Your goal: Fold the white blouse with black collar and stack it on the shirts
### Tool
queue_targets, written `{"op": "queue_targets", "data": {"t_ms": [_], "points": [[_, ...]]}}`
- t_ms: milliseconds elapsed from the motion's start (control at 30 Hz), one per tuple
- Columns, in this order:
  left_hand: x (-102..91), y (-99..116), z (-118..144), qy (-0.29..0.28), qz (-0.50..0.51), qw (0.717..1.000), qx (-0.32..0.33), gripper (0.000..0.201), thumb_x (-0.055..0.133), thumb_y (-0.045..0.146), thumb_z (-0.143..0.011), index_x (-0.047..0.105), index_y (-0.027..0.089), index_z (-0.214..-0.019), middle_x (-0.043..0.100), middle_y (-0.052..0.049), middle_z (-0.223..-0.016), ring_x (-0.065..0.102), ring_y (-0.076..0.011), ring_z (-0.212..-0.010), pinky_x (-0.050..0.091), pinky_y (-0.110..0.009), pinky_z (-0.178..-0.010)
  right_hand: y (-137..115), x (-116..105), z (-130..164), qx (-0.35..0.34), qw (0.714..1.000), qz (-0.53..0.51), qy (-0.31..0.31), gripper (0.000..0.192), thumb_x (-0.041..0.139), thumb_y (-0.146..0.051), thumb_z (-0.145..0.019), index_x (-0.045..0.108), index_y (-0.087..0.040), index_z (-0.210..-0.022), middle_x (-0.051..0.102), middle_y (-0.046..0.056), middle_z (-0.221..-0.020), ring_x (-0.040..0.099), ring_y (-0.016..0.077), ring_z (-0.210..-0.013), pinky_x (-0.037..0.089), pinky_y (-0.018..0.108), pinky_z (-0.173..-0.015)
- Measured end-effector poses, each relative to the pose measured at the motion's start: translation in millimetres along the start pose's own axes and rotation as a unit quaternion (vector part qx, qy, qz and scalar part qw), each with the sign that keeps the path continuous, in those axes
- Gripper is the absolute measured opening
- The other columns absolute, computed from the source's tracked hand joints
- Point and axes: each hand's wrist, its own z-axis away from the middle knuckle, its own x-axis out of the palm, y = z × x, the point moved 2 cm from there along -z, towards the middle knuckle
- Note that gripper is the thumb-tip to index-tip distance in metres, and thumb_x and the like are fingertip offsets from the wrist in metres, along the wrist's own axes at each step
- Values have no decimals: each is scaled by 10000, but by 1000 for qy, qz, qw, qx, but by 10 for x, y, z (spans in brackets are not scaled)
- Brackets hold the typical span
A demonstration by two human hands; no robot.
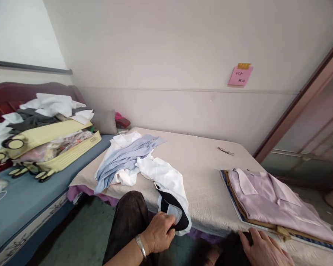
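Fingers of the left hand (159, 232) pinch the black-trimmed edge of a white garment (166, 181) that hangs over the near edge of the bed (199, 177). Right hand (263, 247) lies flat and open, holding nothing, just beside the folded lilac shirt (269, 203) on a board (233, 207). Blue shirt (124, 159) lies crumpled behind the white one. Yellow suitcase (50, 144) sits open, far left.

matt white cloth shirt (166, 181) on rough woven bed cover (202, 177).
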Motion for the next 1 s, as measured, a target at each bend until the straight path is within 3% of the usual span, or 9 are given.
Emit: {"op": "queue_targets", "data": {"t_ms": [133,267,367,433,533,667,833,933,1000], "points": [[-39,117,25,30,33,999,-8,90,562,165,-817,501,220,-851,635,-47,-867,593,-227,-861,418,-325,-778,-105,-114,9,32,997,-65,36,239,556,-407,-816,747,-292,-902,708,147,-921,669,364,-885,500,494,-773],[25,266,67,56,83,995,-5,92,551,157,-834,498,220,-873,632,-51,-871,580,-215,-818,396,-323,-743,-499,-169,157,57,956,-282,48,335,536,-523,-884,713,-263,-1001,729,134,-1064,678,355,-1015,500,508,-953],[34,399,118,82,135,987,-20,63,533,169,-862,503,221,-880,618,-44,-847,563,-200,-779,392,-320,-734,-1012,-124,326,74,872,-481,-46,443,680,-617,-807,691,-276,-1089,737,99,-1124,680,342,-1076,530,463,-969],[-20,502,153,88,175,980,-39,24,513,200,-896,521,219,-884,615,-40,-838,559,-194,-775,400,-315,-736,-1365,-111,415,57,785,-603,-128,524,751,-603,-768,679,-267,-1163,732,93,-1164,682,338,-1091,549,439,-951],[-138,653,193,56,234,969,-60,119,471,246,-942,578,214,-901,624,-33,-822,566,-188,-780,421,-299,-732,-1704,-153,441,74,690,-703,-156,579,787,-587,-753,678,-229,-1195,730,96,-1162,689,335,-1052,568,411,-898],[-217,696,217,9,286,958,-27,268,392,230,-987,660,217,-987,679,-27,-874,607,-176,-802,462,-278,-748,-1791,-226,302,137,665,-724,-122,509,820,-580,-729,736,-200,-1057,746,58,-952,684,321,-952,564,372,-834],[-322,257,101,188,82,979,-11,326,430,124,-915,648,207,-1142,682,-126,-1107,630,-268,-1059,482,-403,-964,-1709,-383,106,160,626,-758,-95,491,760,-613,-793,755,-212,-1076,744,54,-935,684,298,-903,568,377,-810],[-438,-102,-83,255,-14,966,-44,506,503,83,-828,598,198,-1311,574,-174,-1386,505,-341,-1314,392,-509,-1111,-1672,-581,17,140,644,-746,-97,518,742,-649,-793,764,-221,-1084,743,59,-914,685,297,-853,577,383,-768],[-535,-282,-219,265,-3,962,-58,428,530,87,-803,658,200,-1195,584,-165,-1371,499,-346,-1315,380,-510,-1117,-1633,-733,-52,121,659,-734,-108,526,738,-655,-794,767,-217,-1085,736,56,-879,678,286,-808,570,365,-724]]}}
